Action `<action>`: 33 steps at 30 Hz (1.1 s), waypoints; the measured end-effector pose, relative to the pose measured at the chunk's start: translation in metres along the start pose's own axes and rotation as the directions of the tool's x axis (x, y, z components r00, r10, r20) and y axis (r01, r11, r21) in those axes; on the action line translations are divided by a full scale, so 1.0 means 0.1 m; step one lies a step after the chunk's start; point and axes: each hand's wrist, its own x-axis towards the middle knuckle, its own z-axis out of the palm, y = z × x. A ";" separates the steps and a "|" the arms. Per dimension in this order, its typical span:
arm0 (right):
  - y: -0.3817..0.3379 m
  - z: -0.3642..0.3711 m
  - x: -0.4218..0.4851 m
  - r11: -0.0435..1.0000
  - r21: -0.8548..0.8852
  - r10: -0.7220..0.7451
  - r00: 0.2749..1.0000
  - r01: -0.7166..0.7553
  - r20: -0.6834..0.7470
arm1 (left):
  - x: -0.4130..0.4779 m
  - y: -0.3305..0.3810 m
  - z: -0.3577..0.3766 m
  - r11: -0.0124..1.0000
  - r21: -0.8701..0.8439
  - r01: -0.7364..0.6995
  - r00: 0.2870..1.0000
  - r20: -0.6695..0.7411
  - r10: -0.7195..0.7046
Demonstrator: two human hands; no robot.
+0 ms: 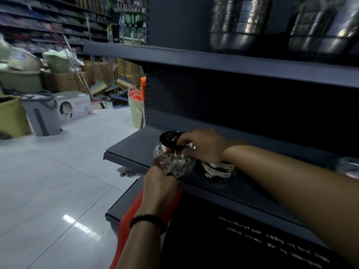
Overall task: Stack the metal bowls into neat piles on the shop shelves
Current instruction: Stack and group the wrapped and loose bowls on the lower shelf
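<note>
A small pile of metal bowls [174,162], with white labels on their sides, sits on the dark grey middle shelf [126,150]. My left hand [161,177] grips the near side of this pile. My right hand [202,144] grips the top bowl [169,139] at its rim, fingers curled over the edge. A second labelled pile [219,169] stands just right of the first, partly hidden under my right forearm. Two tall stacks of larger metal bowls [237,22] [322,26] stand on the upper shelf [213,61].
To the left lies a glossy tiled floor [58,181] with a grey bin [42,115], cardboard boxes [73,107], brooms and a pale green basket [137,109] by the shelf end. Another metal item [349,167] shows at the right edge. A lower shelf [120,206] juts out beneath.
</note>
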 end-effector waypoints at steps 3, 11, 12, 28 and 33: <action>0.18 -0.06 -0.27 0.998 0.060 0.029 0.983 -0.018 -0.184 | -0.04 0.04 0.01 1.000 0.026 -0.003 1.000 -0.007 0.003; 0.52 -0.02 -0.96 0.986 -0.057 0.161 0.978 -0.154 0.134 | -0.14 0.12 0.13 0.985 0.168 0.027 0.999 0.034 -0.033; 0.52 0.02 -0.98 0.986 -0.093 0.149 0.981 -0.138 0.125 | -0.16 0.14 0.15 0.984 0.178 0.025 0.998 0.044 -0.034; 0.30 0.16 -1.09 0.971 -0.137 0.200 0.980 -0.195 0.024 | -0.25 0.09 0.33 0.967 0.256 -0.017 0.985 0.168 -0.027; 0.34 0.18 -1.30 0.980 -0.048 0.188 0.975 -0.195 -0.115 | -0.42 0.21 0.42 0.922 0.381 -0.063 0.993 0.115 0.020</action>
